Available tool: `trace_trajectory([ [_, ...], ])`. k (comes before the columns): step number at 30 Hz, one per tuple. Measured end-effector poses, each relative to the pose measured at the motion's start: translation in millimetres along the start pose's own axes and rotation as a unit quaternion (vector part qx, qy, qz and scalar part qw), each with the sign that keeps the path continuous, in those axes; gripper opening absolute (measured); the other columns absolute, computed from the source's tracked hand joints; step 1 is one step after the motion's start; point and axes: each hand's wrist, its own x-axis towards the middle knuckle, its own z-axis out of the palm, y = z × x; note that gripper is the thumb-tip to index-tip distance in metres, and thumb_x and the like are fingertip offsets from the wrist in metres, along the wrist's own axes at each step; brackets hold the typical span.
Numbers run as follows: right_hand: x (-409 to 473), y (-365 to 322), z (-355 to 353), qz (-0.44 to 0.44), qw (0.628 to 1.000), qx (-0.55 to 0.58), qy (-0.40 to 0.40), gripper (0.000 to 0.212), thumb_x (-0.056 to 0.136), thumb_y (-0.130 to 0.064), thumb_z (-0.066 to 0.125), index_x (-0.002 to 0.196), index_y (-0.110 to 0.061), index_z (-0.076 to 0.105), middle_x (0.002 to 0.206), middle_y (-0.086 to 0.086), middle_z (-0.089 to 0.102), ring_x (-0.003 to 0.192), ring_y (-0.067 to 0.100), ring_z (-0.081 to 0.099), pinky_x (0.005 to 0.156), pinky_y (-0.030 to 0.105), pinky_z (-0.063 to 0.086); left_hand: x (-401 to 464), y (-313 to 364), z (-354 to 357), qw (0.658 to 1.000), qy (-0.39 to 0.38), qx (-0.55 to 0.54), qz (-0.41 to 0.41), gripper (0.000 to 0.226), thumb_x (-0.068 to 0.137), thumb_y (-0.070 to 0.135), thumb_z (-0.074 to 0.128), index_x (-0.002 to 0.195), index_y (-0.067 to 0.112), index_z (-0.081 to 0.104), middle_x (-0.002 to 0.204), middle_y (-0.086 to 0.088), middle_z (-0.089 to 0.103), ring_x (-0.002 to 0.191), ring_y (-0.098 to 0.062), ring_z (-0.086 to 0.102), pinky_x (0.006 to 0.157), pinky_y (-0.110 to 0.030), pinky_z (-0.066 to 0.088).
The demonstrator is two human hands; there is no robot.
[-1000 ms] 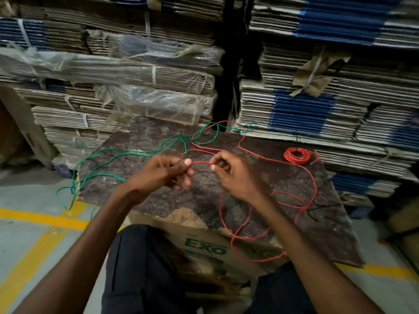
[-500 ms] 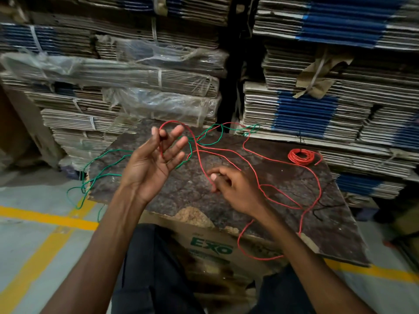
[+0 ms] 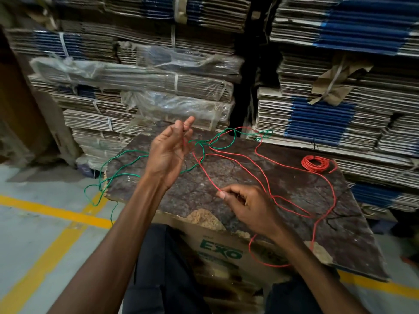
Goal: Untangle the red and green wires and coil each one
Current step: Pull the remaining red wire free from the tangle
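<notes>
While my left hand is raised above the dark worn board, its fingertips pinched together on a strand of the red wire, my right hand sits lower and nearer me, thumb and forefinger nipping the same red strand where it runs down from the tangle. Beyond both hands the green wire crosses the red at the board's far edge and trails off its left side toward the floor, while a small red coil lies well apart at far right
</notes>
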Motion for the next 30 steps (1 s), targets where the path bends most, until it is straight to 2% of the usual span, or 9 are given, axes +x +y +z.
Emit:
trace_trajectory([
  [3, -0.3, -2.2, -3.7, -0.017, 0.999, -0.027, -0.015, 0.014, 0.094, -0.026, 0.062, 0.089, -0.018, 0.072, 0.06, -0.012, 0.055, 0.054, 0.001, 0.048, 0.055, 0.017, 0.034, 2.1, -7.0, -2.4, 0.995, 0.006, 0.099, 0.022, 0.017, 0.084, 0.026, 0.072, 0.069, 0.02, 0.067, 0.113, -0.001, 0.07, 0.114, -0.006, 0.056, 0.082, -0.031, 0.039],
  [5, -1.7, -1.0, -6.1, -0.019, 0.999, -0.035, -0.032, 0.015, 0.093, -0.028, 0.062, 0.087, -0.019, 0.071, 0.059, -0.011, 0.053, 0.054, 0.001, 0.048, 0.054, 0.018, 0.033, 4.1, -11.7, -9.1, 0.975, -0.037, 0.212, 0.052, 0.023, 0.09, 0.018, 0.06, 0.067, 0.016, 0.066, 0.096, 0.003, 0.071, 0.132, -0.007, 0.046, 0.099, -0.034, 0.038],
  [10, -0.3, 3.9, -26.6, -0.018, 0.999, 0.007, -0.028, 0.012, 0.089, -0.029, 0.065, 0.084, -0.021, 0.072, 0.057, -0.013, 0.053, 0.05, 0.0, 0.044, 0.051, 0.02, 0.034, 7.0, -19.2, -25.6, 0.872, -0.145, 0.466, 0.045, 0.03, 0.086, 0.024, 0.063, 0.071, -0.002, 0.06, 0.112, -0.007, 0.07, 0.138, -0.001, 0.035, 0.123, -0.037, -0.002],
  [14, 16.0, -2.1, -54.5, -0.035, 0.999, 0.019, 0.006, 0.012, 0.087, -0.027, 0.066, 0.084, -0.018, 0.074, 0.066, -0.003, 0.067, 0.055, 0.015, 0.055, 0.052, 0.029, 0.042, 2.0, -14.7, -21.5, 0.833, -0.21, 0.512, 0.012, 0.033, 0.086, 0.03, 0.062, 0.069, 0.002, 0.061, 0.09, 0.002, 0.073, 0.116, 0.002, 0.058, 0.116, -0.023, 0.015],
  [16, 26.5, -6.2, -65.3, -0.053, 0.998, 0.017, 0.034, 0.011, 0.086, -0.023, 0.067, 0.083, -0.016, 0.075, 0.069, -0.001, 0.069, 0.057, 0.015, 0.058, 0.055, 0.028, 0.044, -0.2, -9.8, -19.2, 0.836, -0.225, 0.501, 0.0, 0.036, 0.089, 0.033, 0.06, 0.073, 0.001, 0.066, 0.078, -0.002, 0.068, 0.08, -0.016, 0.065, 0.09, -0.038, 0.043],
  [18, 37.6, -8.8, -72.4, -0.063, 0.996, 0.023, 0.063, 0.01, 0.085, -0.021, 0.068, 0.084, -0.015, 0.075, 0.071, -0.001, 0.071, 0.06, 0.009, 0.059, 0.057, 0.025, 0.045, -4.0, -5.5, -16.4, 0.843, -0.24, 0.482, -0.009, 0.036, 0.092, 0.034, 0.059, 0.075, 0.005, 0.072, 0.071, -0.001, 0.065, 0.068, -0.039, 0.055, 0.067, -0.052, 0.043],
  [21, 55.1, -9.1, -77.5, -0.07, 0.992, 0.034, 0.104, 0.009, 0.083, -0.02, 0.07, 0.087, -0.015, 0.076, 0.077, 0.0, 0.074, 0.066, 0.016, 0.066, 0.06, 0.03, 0.049, -11.2, -1.9, -11.4, 0.873, -0.257, 0.411, -0.042, 0.034, 0.096, 0.031, 0.056, 0.074, 0.011, 0.072, 0.074, -0.014, 0.069, 0.082, -0.044, 0.062, 0.076, -0.05, 0.046],
  [25, 75.8, -8.5, -74.9, -0.085, 0.988, 0.058, 0.114, 0.007, 0.083, -0.018, 0.073, 0.089, -0.016, 0.076, 0.078, -0.013, 0.071, 0.067, -0.004, 0.061, 0.064, 0.019, 0.046, -27.4, -1.1, -9.3, 0.919, -0.244, 0.291, -0.108, 0.026, 0.096, 0.03, 0.053, 0.08, 0.017, 0.069, 0.057, -0.008, 0.058, 0.096, -0.028, 0.071, 0.085, -0.032, 0.047],
  [30, 94.2, 1.2, -64.6, -0.071, 0.986, 0.117, 0.097, 0.009, 0.082, -0.009, 0.074, 0.088, -0.016, 0.074, 0.07, -0.014, 0.07, 0.063, -0.004, 0.058, 0.062, 0.016, 0.044, -46.8, -8.6, -4.7, 0.957, -0.217, 0.125, -0.144, 0.028, 0.083, 0.045, 0.07, 0.076, 0.019, 0.066, 0.047, 0.003, 0.046, 0.081, -0.023, 0.071, 0.079, -0.028, 0.051],
])
